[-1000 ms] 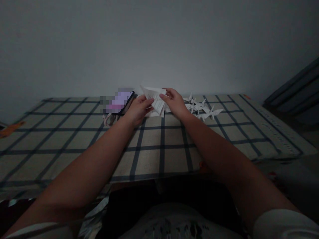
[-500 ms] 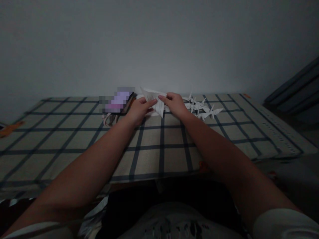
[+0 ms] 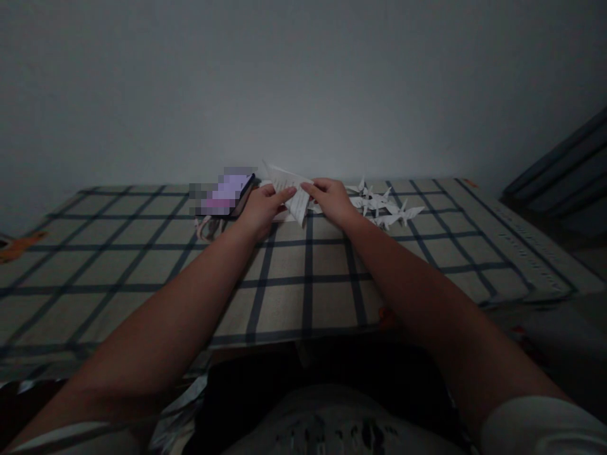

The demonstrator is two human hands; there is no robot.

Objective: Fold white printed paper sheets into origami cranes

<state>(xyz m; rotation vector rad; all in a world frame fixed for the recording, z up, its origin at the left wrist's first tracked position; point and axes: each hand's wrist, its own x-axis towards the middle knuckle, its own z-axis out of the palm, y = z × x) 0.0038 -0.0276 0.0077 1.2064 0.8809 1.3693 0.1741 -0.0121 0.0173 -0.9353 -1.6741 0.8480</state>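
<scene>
Between my two hands is a folded sheet of white paper (image 3: 298,203) with printed lines, raised just above the table. My left hand (image 3: 263,206) pinches its left side, thumb on top. On the right side, my right hand (image 3: 332,198) grips it between thumb and fingers. One pointed corner sticks up at the upper left and another points down toward me. Several folded white paper cranes (image 3: 377,203) lie just right of my right hand. Some flat white paper (image 3: 284,217) lies under my hands, mostly hidden.
A phone (image 3: 227,193) with a lit, blurred screen leans left of my left hand, a pale cord (image 3: 205,229) beside it. A checked cloth (image 3: 284,297) covers the table, which meets a plain wall (image 3: 303,82). An orange item (image 3: 23,245) lies at the far left.
The folded paper has shifted slightly left and turned a little, its lower point moving left. Both hands keep their hold and have barely moved.
</scene>
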